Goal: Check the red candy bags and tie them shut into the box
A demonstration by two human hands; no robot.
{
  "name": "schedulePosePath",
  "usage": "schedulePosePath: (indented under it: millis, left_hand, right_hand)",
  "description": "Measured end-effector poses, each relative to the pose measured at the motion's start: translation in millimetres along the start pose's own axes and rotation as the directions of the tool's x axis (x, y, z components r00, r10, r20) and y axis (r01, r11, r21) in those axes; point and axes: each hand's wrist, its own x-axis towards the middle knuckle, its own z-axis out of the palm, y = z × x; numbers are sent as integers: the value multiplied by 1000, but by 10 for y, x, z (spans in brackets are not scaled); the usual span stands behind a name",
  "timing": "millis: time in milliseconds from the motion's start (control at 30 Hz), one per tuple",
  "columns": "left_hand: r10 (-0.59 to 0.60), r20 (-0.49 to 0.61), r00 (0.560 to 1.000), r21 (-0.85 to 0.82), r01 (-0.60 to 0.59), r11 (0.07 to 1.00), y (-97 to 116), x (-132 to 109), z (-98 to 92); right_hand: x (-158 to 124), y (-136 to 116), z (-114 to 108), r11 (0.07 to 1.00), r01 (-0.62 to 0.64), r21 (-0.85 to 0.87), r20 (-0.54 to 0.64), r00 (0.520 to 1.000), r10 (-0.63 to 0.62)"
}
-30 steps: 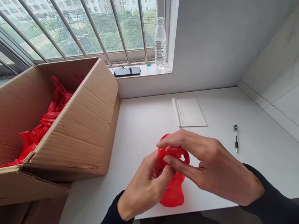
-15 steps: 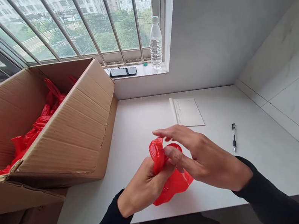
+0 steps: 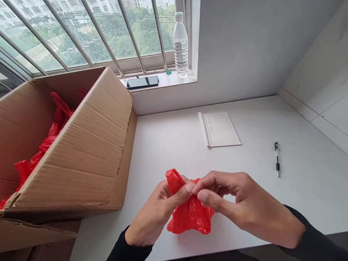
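Note:
A crumpled red plastic bag (image 3: pixel 191 218) is held just over the white table, near its front edge. My left hand (image 3: pixel 156 212) is closed around the gathered neck of the bag, thumb on top, and a folded red end pokes up above the thumb. From the right, my right hand (image 3: pixel 232 198) meets the bag beside the left thumb, its fingers curled and its thumb close to the index finger. What exactly lies between those right fingertips is partly hidden.
A large open cardboard box (image 3: pixel 88 143) with several red plastic bags (image 3: pixel 47 142) inside stands at left. Behind are a notepad (image 3: pixel 224 130) and a pen (image 3: pixel 277 160). The windowsill holds a phone (image 3: pixel 142 82) and a water bottle (image 3: pixel 181 49).
My right hand has lowered, its outstretched fingers curling in against the bag. The bag's upper end now leans left, and my left thumb has moved across the neck.

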Motion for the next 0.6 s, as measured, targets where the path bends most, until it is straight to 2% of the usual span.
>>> schedulePosePath:
  millis: [67,133,200,300,367,467,533,600]
  left_hand:
    - [20,25,999,85,-22,996,24,-24,2]
    - [37,31,999,155,-41,987,45,-49,1]
    - [67,19,998,235,-70,970,46,-65,-4]
    - [211,-21,977,420,-183,889,-22,-51,-17]
    - [398,-74,914,603,-277,748,-118,-13,-29]
    - [658,-61,751,812,-346,470,-289,58,-45]
    - [725,-25,688,848,-369,379,-379,95,-52]
    - [749,-20,663,855,-377,356,-431,113,-60]
  right_hand:
    - [77,111,-16,989,94,-117,-76,992,-103]
    - [175,237,-33,973,160,-167,-25,986,-167]
    - [252,338,-38,981,153,-122,86,986,-143]
    - [298,420,-19,996,66,-55,115,992,-59]
    - [299,456,4,1000,5,-23,121,993,-2]
    - [306,531,38,995,-83,49,196,978,72]
    - [322,586,52,989,-103,101,260,963,74]
    - [339,620,51,984,-112,141,294,954,66]
